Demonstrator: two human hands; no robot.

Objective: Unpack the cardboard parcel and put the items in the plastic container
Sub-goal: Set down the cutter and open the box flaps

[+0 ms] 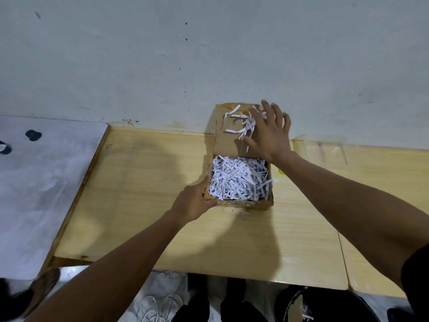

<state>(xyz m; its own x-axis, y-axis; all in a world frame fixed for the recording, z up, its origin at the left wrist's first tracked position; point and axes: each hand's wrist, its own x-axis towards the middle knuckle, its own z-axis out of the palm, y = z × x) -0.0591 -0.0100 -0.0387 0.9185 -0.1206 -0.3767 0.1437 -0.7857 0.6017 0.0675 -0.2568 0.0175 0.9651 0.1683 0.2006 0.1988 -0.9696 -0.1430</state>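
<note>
The left hand (195, 202) grips the near-left corner of the cardboard parcel (241, 182); the right hand (269, 133), fingers spread, presses its raised lid (229, 135) back at 12 o'clock. Between them lies the shredded paper (239, 180), nearer the left hand. The plastic container (325, 151) sits blurred at 2 o'clock on the worktop (144, 182), nearer the right hand.

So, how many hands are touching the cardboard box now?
2. The left hand holds the near left corner of the box. The right hand presses on the raised lid at the far side.
</note>
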